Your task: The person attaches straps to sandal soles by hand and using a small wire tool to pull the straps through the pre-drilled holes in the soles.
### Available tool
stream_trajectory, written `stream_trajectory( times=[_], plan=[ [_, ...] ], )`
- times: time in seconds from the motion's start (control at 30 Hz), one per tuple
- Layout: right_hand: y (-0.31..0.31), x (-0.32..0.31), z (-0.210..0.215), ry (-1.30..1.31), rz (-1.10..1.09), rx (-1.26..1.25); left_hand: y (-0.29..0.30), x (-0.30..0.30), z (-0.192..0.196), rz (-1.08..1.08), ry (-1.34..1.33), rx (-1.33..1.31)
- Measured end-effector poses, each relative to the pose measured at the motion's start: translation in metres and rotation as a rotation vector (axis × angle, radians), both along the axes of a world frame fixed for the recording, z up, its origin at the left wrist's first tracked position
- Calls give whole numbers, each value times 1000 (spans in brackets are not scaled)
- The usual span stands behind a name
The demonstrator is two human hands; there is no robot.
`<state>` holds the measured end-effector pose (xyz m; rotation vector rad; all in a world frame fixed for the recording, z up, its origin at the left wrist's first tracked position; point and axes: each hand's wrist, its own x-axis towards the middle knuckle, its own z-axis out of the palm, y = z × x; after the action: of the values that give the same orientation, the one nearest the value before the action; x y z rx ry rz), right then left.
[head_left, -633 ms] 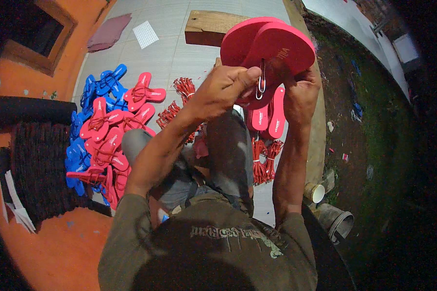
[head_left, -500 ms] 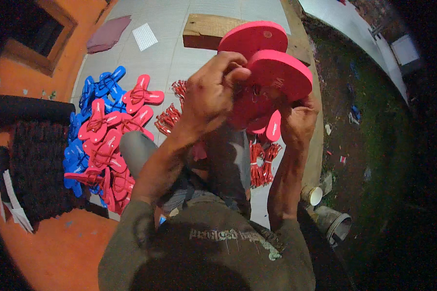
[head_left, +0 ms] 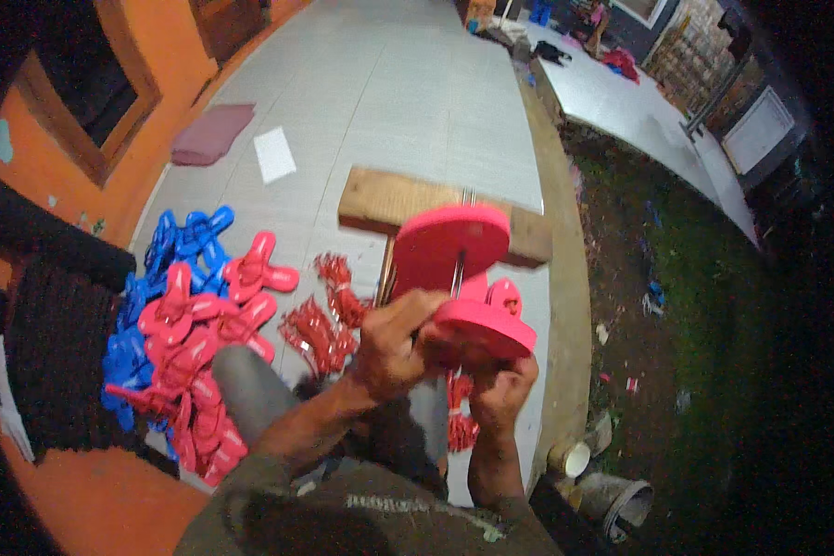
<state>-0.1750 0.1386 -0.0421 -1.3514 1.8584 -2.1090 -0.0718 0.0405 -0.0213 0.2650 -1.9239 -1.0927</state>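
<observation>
Now, my left hand (head_left: 391,350) and right hand (head_left: 503,394) grip the pink oval foam sole (head_left: 487,329), right of centre.
Even pressure from both sides should keep it steady near the thin grey metal rod (head_left: 458,276).

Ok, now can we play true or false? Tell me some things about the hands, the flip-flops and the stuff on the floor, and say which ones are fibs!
1. The left hand and the right hand both touch the nearer pink sole. True.
2. All the flip-flops in the pile are blue. False: there are blue flip-flops and pink flip-flops.
3. A white sheet lies near the mauve cloth. True.
4. The block on the floor is painted green. False: the wooden block is brown.
5. Red bundles lie to the right of the pink flip-flops. True.
</observation>
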Motion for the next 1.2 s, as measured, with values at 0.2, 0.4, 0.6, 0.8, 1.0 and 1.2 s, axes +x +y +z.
stream_trajectory(
  times=[0.2,0.4,0.6,0.8,1.0,1.2],
  plan=[
    [10,-19,26,-182,-83,77,-10,-47,29,-44,-76,174],
    [71,40,-33,64,56,-18,103,87,-61,-20,-134,-80],
    [80,65,-9,-232,80,-8,60,47,-31,189,28,-58],
    [77,89,-58,-454,-37,78,85,94,-76,15,-217,35],
    [63,85,-93,-543,-20,246,71,116,-86,130,-596,-118],
    [69,108,-96,-694,106,365,94,100,-104,30,-1071,-466]
  ],
)
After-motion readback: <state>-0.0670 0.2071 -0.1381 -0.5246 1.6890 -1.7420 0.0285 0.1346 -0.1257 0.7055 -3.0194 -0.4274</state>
